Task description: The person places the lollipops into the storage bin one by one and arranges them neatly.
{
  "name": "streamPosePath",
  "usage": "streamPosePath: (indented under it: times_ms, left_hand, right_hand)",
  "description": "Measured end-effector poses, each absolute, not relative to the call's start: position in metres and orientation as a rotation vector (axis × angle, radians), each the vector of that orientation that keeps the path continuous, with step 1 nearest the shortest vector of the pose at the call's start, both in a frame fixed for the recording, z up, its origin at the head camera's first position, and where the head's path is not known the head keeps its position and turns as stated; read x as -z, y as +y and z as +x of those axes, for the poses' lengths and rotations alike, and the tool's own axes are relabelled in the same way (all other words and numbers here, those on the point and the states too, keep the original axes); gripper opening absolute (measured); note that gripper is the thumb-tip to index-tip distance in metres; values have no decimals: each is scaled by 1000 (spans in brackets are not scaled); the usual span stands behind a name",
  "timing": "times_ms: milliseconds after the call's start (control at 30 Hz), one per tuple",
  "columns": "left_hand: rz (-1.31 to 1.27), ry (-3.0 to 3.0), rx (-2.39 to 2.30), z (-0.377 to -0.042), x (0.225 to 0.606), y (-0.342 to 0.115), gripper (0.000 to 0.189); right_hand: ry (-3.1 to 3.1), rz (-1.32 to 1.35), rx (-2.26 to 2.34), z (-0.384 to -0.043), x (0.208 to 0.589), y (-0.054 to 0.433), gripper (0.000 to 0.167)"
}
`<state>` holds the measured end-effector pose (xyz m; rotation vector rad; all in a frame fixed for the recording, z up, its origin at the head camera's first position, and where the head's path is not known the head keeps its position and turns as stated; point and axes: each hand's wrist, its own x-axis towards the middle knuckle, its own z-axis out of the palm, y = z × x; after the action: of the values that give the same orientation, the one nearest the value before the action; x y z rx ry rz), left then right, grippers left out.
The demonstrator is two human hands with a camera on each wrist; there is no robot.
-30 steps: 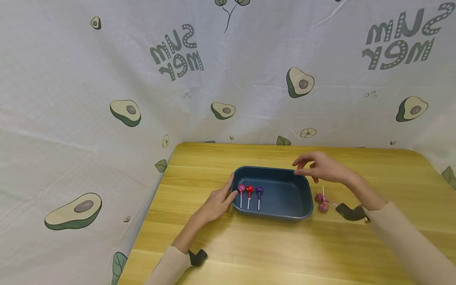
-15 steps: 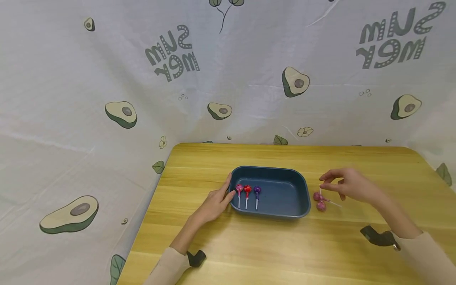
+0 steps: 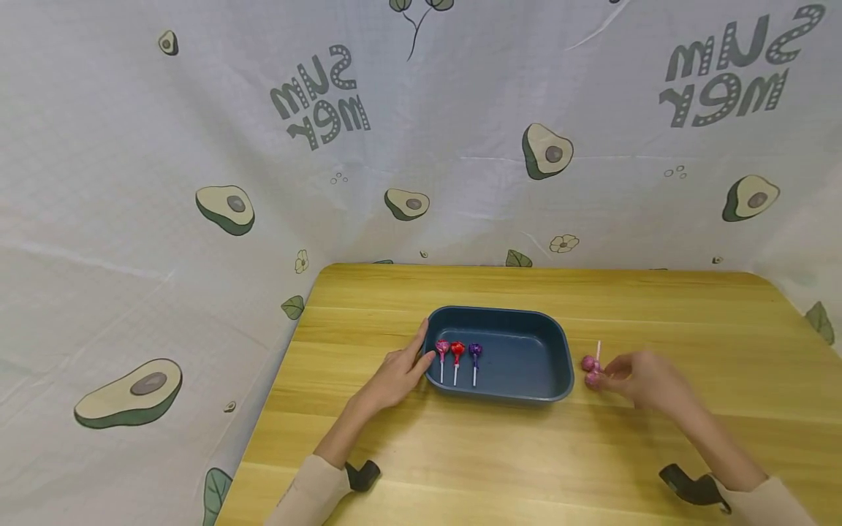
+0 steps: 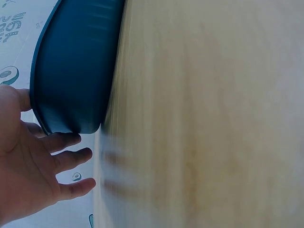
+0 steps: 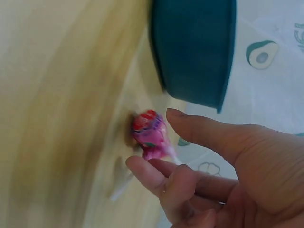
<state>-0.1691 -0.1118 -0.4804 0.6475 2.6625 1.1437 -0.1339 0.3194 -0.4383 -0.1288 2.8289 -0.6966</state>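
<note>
We see our left hand (image 3: 395, 376) lying low with straight, slightly spread fingers (image 4: 66, 161), forearm reaching forward in a beige sleeve. Our right hand (image 3: 641, 380) is stretched out low, its fingers (image 5: 156, 178) and thumb loosely bent, pointing leftward.

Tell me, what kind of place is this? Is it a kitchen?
Probably not a kitchen. It looks like a small set-up work corner: a wooden table with an avocado-print cloth hung all round it, and only a blue tray and lollipops on top.
</note>
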Motion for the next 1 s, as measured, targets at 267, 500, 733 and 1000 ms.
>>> streamPosePath:
  times_ms: [267,500,733,1000]
  left_hand:
    - [641,2664,-1147,-169,481,-111,69]
    - [644,2668,-1152,-169,480,-111,69]
    - [653,2657,-1156,-169,481,-111,69]
    - [645,2662,-1155,-169,480,-112,69]
  right_hand:
    - [2924,-62,635,-125,445,309,45]
    - [2975,-25,637,-127,452,303,38]
    - [3021,-90,648,-133,458,307,34]
    - [3006,-117,766,-136,464,317,36]
